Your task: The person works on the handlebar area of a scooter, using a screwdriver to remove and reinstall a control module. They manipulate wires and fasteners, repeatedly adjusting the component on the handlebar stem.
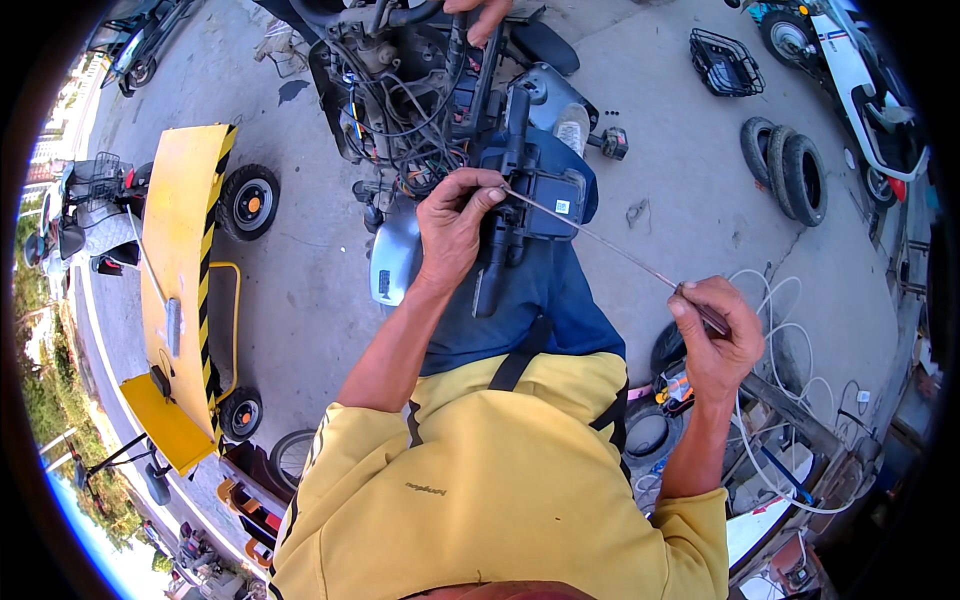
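My right hand [718,340] is closed around the dark handle of a long, thin screwdriver [600,242]. The thumb and forefinger of my left hand [452,228] pinch the far end of its shaft, over a black part with a long bar [488,285] and a housing bearing a white label [540,208]. Just above my left hand is an exposed scooter front [400,100], with tangled cables, hoses and a dark frame; a silver-grey body panel [395,262] shows below. Another person's hand [480,14] rests high on the scooter at the top edge.
A yellow ramp-like platform [180,180] on wheels stands left. At right lie stacked tyres [806,185], a black wire basket [725,67], a white scooter [870,120] and, lower, looped white hoses [790,330] among clutter. A road [100,360] runs along the far left.
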